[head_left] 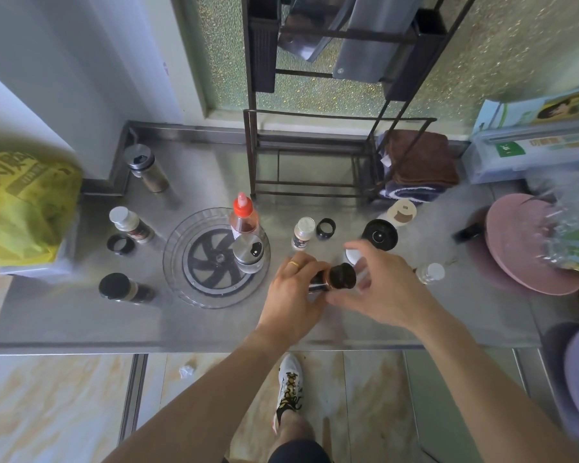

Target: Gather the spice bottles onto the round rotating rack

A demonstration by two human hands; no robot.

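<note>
The clear round rack (181, 282) lies on the steel counter with a red-capped sauce bottle (243, 218) and a steel-lidded shaker (248, 253) on its right side. My left hand (293, 292) grips a dark bottle (335, 278) with a dark cap, held tilted just right of the rack. My right hand (378, 282) hovers blurred over that cap, fingers spread. Loose bottles stand around: a white-capped one (129, 223), a black-capped one (124, 288), a steel-topped one (146, 168), a small white-capped one (303, 232) and another (430, 273).
Two black rings (120, 243) (325, 228) and a black lid (379, 234) lie on the counter. A dark wire shelf (315, 155) stands at the back, a brown towel (418, 162) beside it. A yellow bag (24, 208) sits left, a pink round board (522, 248) right.
</note>
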